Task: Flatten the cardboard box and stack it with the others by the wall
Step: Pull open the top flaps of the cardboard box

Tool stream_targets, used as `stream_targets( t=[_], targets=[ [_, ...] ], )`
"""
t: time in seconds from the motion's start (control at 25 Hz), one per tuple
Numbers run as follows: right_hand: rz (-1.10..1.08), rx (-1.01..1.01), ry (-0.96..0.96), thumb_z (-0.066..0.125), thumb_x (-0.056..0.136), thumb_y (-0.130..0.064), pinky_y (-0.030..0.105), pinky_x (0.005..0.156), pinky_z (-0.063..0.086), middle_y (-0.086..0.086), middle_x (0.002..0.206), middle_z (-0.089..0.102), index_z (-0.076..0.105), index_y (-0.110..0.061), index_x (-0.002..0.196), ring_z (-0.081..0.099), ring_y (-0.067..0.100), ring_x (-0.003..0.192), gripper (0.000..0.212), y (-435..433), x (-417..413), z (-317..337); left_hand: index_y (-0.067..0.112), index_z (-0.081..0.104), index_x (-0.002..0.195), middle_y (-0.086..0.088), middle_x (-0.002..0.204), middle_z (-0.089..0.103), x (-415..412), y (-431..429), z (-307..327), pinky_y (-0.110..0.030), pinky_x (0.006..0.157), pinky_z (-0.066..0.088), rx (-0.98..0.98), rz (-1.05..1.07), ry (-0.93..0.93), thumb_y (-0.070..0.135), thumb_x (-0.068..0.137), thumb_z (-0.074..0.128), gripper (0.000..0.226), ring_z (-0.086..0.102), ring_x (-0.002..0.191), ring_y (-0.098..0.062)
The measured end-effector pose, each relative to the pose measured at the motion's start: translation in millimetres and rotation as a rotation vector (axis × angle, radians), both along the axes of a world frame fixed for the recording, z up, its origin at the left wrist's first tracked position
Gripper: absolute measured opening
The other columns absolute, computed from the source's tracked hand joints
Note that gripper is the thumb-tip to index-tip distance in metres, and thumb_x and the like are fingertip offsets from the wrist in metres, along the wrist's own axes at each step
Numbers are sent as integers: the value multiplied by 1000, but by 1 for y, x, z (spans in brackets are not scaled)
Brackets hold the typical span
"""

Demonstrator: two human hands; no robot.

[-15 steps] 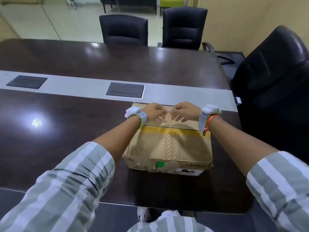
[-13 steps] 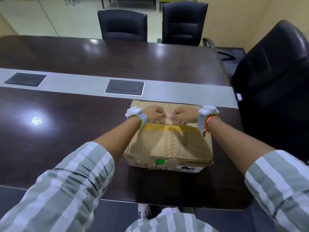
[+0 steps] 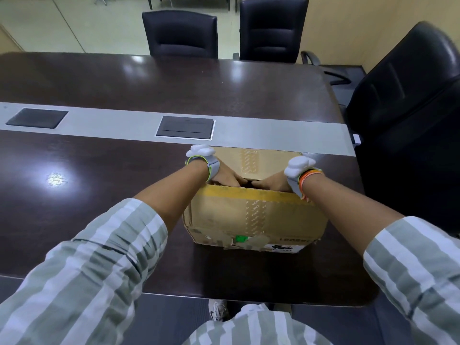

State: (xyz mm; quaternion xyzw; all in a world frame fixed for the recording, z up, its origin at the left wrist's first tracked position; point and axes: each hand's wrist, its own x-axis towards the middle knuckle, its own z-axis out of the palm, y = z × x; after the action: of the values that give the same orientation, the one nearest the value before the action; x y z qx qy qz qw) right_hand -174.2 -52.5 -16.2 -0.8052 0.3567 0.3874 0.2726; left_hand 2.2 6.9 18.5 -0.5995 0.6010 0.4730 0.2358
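A worn brown cardboard box with clear tape, a yellow strip and a green sticker stands on the dark table near its front right corner. The near top flap is raised toward me and the far flap lies back. My left hand and my right hand reach over the near flap into the seam, fingers curled around its edge and partly hidden inside the box. Both wrists carry white sensor bands. No stack of flattened boxes is in view.
A grey strip with two black cable hatches runs across the table behind the box. Two black chairs stand at the far side, and a large black chair is close on the right. A beige wall is at the back right.
The taped top seam has come apart. My hands moved from on top of the shut flaps down into the gap, and the near flap has lifted toward me.
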Motion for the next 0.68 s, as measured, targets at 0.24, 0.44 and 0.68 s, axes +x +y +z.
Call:
stream_targets(
  t=[0.24,0.44,0.68],
  targets=[
    [68,-226,-244,55,93,-40,43,107,36,13,156,33,1,-29,155,40,37,136,83,8,8,1,19,39,140,-9,128,60,-1,7,-15,-40,97,49,-529,-9,-76,58,55,58,95,60,111,-32],
    [78,-228,-103,52,95,-19,20,77,38,13,136,59,61,-10,128,58,30,105,35,0,9,-12,21,64,123,-4,121,68,-1,12,-27,-34,92,45,-458,34,-152,69,82,54,64,60,102,-30],
    [109,-532,-265,55,81,-67,35,79,47,6,116,56,69,-26,73,54,28,108,44,-15,2,23,15,70,74,-5,92,58,10,-6,-15,-33,74,45,-757,58,-233,78,68,60,64,59,93,-28]
  ],
)
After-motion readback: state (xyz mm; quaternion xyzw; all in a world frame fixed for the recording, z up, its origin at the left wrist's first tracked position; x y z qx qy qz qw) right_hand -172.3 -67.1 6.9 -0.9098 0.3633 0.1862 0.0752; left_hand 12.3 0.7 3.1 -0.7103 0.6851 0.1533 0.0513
